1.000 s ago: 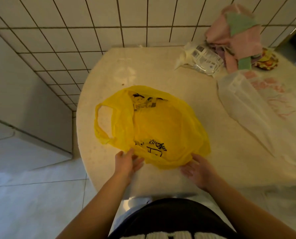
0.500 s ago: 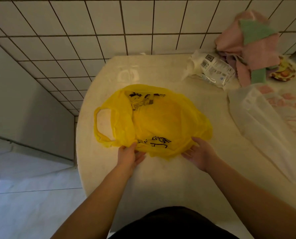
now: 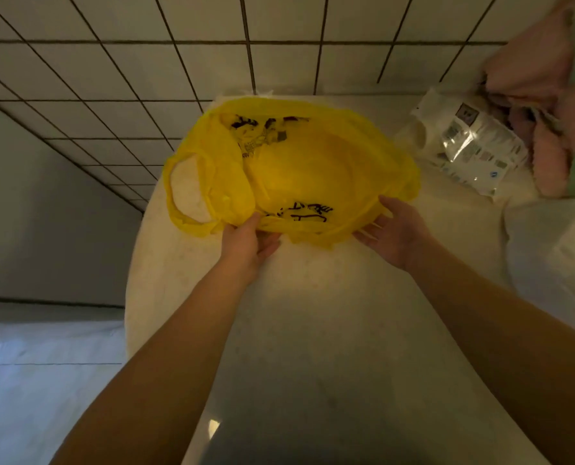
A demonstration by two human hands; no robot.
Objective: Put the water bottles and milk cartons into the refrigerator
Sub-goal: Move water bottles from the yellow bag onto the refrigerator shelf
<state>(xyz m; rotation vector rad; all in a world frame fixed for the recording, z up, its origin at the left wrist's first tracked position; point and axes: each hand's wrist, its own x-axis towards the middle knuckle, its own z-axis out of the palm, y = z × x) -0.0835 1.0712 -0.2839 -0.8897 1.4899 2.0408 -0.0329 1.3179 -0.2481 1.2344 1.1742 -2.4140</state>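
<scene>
Now at the bag (image 3: 299, 169), flat and slack on the table (image 3: 313, 313). Pinched at the near edge by the left hand (image 3: 246, 243), thumb above, fingers beneath; merely touched by the right hand (image 3: 393, 233), fingers straight and spread. No bottles, no cartons, no fridge in view; probably nothing inside the bag, though hard to tell. Risks: thin film slipping out of so light a pinch; bag dragged askew by a one-sided pull, towards the table's rounded rim; time lost on a bag holding nothing.
</scene>
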